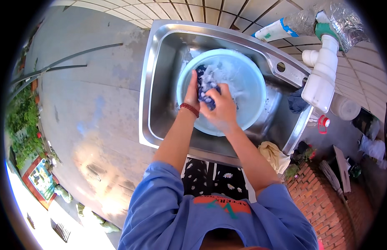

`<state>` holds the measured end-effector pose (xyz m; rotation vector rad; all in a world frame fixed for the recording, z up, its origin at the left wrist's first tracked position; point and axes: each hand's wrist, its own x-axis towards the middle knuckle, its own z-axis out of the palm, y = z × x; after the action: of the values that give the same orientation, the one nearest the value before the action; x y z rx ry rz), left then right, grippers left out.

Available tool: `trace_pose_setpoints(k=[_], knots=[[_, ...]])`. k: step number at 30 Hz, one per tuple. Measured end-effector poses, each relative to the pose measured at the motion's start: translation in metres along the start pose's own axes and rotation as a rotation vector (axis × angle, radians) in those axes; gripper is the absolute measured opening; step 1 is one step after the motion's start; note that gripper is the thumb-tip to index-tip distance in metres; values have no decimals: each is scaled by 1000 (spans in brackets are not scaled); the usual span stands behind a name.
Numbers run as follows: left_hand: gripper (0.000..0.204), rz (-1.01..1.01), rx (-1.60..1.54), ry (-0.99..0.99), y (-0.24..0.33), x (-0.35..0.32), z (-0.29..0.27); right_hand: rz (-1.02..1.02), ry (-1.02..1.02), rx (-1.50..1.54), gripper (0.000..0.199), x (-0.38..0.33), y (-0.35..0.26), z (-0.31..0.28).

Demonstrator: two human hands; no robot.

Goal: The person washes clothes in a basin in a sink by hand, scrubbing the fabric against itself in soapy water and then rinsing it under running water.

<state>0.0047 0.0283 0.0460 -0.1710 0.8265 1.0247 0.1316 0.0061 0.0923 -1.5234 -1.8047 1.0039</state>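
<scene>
Tiled wall (193, 11) along top: pale tiles, dark joints. Upper right: foil-wrapped pipe (347, 25), green collar (325, 30), white plastic drainpipe (325, 77) hanging below. White tub (346, 108) near drainpipe's lower end; red-capped bottle (324, 121) to its left. White bags (372, 148) farther right. Lower right: red brickwork (308, 200); long-handled broom or mop (332, 176), cannot tell which, just beside a flat board (342, 168). Red-flowered plant (311, 154) near the bricks' upper end. Left: broad grey concrete ground (106, 83), stained, sunlit patch low down. Thin poles (83, 51) reach in from left. Green foliage (24, 125) at far left; red-brown-edged panel (41, 179) below, its picture too small to read.
</scene>
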Motion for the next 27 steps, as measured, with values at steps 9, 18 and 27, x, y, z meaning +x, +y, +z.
trace_pose_setpoints(k=[9, 18, 27], knots=[[43, 49, 174, 409, -19, -12, 35, 310, 85, -42, 33, 62, 39, 6], [66, 196, 2067, 312, -17, 13, -28, -260, -348, -658, 26, 17, 120, -8], [73, -14, 90, 13, -3, 11, -8, -34, -27, 63, 24, 0, 17, 9]])
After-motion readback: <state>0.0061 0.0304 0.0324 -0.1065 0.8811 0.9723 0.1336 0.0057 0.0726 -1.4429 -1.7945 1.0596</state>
